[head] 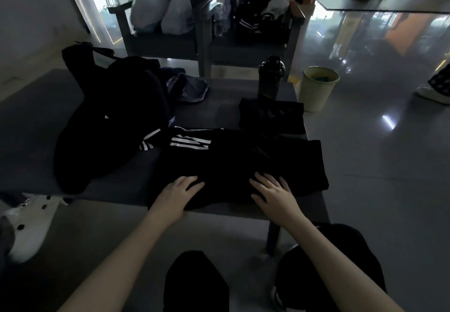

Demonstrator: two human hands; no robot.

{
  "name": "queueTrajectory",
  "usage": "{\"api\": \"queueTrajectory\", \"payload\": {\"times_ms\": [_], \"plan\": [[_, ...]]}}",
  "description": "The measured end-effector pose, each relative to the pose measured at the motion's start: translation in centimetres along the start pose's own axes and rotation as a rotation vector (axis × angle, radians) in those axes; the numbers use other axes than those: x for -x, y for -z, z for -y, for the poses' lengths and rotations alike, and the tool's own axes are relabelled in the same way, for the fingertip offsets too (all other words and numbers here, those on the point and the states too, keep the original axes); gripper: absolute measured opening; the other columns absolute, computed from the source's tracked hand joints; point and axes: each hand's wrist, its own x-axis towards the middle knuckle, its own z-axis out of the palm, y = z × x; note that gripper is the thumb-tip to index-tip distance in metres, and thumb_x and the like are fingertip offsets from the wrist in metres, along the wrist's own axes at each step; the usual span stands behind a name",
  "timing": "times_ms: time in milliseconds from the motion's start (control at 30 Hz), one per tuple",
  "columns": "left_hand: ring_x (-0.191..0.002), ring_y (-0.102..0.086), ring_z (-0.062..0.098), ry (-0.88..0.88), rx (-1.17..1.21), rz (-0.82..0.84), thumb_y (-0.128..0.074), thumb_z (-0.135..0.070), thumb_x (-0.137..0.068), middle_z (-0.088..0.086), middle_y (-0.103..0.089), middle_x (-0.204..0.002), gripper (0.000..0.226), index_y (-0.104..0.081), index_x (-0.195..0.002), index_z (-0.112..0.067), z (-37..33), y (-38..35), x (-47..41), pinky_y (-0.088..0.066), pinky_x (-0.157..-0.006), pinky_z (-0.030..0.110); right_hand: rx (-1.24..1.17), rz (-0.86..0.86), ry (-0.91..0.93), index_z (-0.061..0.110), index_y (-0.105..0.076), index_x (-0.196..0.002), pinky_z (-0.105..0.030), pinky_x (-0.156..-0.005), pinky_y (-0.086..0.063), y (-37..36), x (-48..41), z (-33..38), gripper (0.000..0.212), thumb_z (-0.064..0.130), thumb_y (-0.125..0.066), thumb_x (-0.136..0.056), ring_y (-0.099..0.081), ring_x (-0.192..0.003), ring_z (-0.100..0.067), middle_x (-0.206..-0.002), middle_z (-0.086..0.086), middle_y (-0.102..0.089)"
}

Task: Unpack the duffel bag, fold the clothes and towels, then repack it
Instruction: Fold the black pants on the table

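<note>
Reference is the bench (29,141). Off its left near corner, on the floor: a white shoe (29,224) with black dots. On the bench's left end: the duffel bag (109,126), black, slumped, strap up at its far side; too dark to separate the bag from any clothes in it, white stripes show at its right edge. Just behind that, toward the bench's far edge: a crumpled grey-blue garment (190,90), touching the bag. Your left hand (179,193) is at the bench's near edge, fingers straight and flat on the left part of the black striped garment (231,163), gripping nothing. That garment lies spread across the bench's near right half, three white stripes on its far left side, near edge at the bench's front edge. Your right hand (275,194) is also flat on it, fingers spread, pressing, holding nothing. On the bench's far right: a folded black piece (271,116), just behind the striped garment. At the bench's far right corner: a dark shaker bottle (270,77), upright, lid on. On the floor just right of that corner: a pale green bin (316,90).
</note>
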Motion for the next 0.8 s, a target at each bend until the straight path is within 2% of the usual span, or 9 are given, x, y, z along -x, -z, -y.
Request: {"api": "queueTrajectory", "payload": {"times_ms": [67, 133, 200, 267, 367, 433, 500, 600, 800], "plan": [[-0.126, -0.034, 0.022, 0.018, 0.047, -0.039, -0.048, 0.006, -0.085, 0.003, -0.032, -0.139, 0.077, -0.025, -0.150, -0.029, 0.2, 0.5, 0.5, -0.041, -0.100, 0.033, 0.017, 0.028, -0.011, 0.032, -0.029, -0.147, -0.042, -0.117, -0.004, 0.3, 0.5, 0.4, 0.051, 0.048, -0.033, -0.099, -0.009, -0.146, -0.012, -0.157, 0.011, -0.018], [-0.113, -0.041, 0.018, 0.010, 0.111, -0.012, -0.047, 0.007, -0.086, 0.001, -0.040, -0.125, 0.070, -0.035, -0.146, -0.027, 0.3, 1.3, 0.9, -0.046, -0.093, 0.033, 0.050, 0.035, -0.017, 0.029, -0.036, -0.145, -0.046, -0.116, -0.009, 0.8, 1.1, 1.0, 0.059, 0.059, -0.028, -0.094, -0.016, -0.144, -0.016, -0.155, 0.007, -0.026], [-0.113, -0.047, 0.017, 0.049, 0.210, 0.058, -0.047, 0.005, -0.086, -0.001, -0.047, -0.126, 0.057, -0.049, -0.137, -0.022, 0.7, 2.2, 1.1, -0.046, -0.094, 0.031, 0.105, -0.004, 0.012, 0.025, -0.045, -0.139, -0.049, -0.113, -0.017, 1.5, 1.2, 2.2, 0.080, 0.070, -0.014, -0.080, -0.031, -0.137, -0.022, -0.144, 0.001, -0.044], [-0.112, -0.053, 0.017, 0.133, 0.326, 0.104, -0.046, 0.005, -0.084, -0.001, -0.052, -0.129, 0.053, -0.057, -0.128, -0.021, 1.5, 3.2, 1.2, -0.047, -0.094, 0.031, 0.141, -0.025, 0.085, 0.024, -0.049, -0.135, -0.047, -0.109, -0.024, 1.8, 1.1, 3.5, 0.088, 0.073, -0.015, -0.071, -0.041, -0.128, -0.025, -0.132, -0.003, -0.053], [-0.086, -0.060, 0.013, 0.230, 0.504, 0.092, -0.046, 0.002, -0.084, 0.002, -0.060, -0.112, 0.045, -0.063, -0.117, -0.024, 2.5, 5.2, 1.3, -0.051, -0.071, 0.025, 0.149, 0.005, 0.145, 0.020, -0.052, -0.131, -0.041, -0.102, -0.032, 1.2, 0.9, 4.8, 0.067, 0.063, -0.043, -0.081, -0.044, -0.123, -0.026, -0.130, -0.004, -0.051], [-0.073, -0.058, 0.008, 0.264, 0.568, 0.038, -0.050, -0.002, -0.087, 0.000, -0.061, -0.098, 0.032, -0.066, -0.105, -0.023, 3.2, 6.4, 1.1, -0.043, -0.058, 0.019, 0.084, -0.009, 0.102, 0.017, -0.056, -0.124, -0.039, -0.097, -0.036, 0.8, 0.7, 5.0, 0.052, 0.050, -0.057, -0.085, -0.044, -0.120, -0.025, -0.125, -0.003, -0.051], [-0.076, -0.060, 0.009, 0.299, 0.590, -0.018, -0.056, -0.005, -0.087, 0.000, -0.062, -0.095, 0.023, -0.066, -0.094, -0.024, 4.0, 7.3, 0.5, -0.042, -0.059, 0.019, -0.010, -0.058, 0.040, 0.014, -0.062, -0.113, -0.036, -0.091, -0.039, 0.9, 0.3, 5.0, 0.038, 0.042, -0.058, -0.088, -0.048, -0.114, -0.024, -0.116, -0.002, -0.055], [-0.082, -0.061, 0.015, 0.388, 0.589, -0.077, -0.064, -0.012, -0.084, 0.004, -0.063, -0.097, 0.017, -0.067, -0.099, -0.020, 5.4, 7.8, -0.3, -0.049, -0.070, 0.024, -0.131, -0.106, -0.041, 0.010, -0.067, -0.097, -0.034, -0.081, -0.041, 1.7, -0.7, 5.0, 0.028, 0.036, -0.057, -0.090, -0.057, -0.101, -0.026, -0.101, -0.005, -0.065], [-0.104, -0.059, 0.024, 0.631, 0.923, -0.241, -0.066, -0.034, -0.088, 0.011, -0.062, -0.118, 0.045, -0.058, -0.123, -0.008, 6.3, 5.8, -1.4, -0.045, -0.084, 0.030, -0.347, 0.074, -0.290, 0.011, -0.068, -0.082, -0.030, -0.067, -0.048, 3.5, -3.0, 4.3, 0.042, 0.049, -0.053, -0.091, -0.063, -0.076, -0.022, -0.077, -0.003, -0.065]]}}
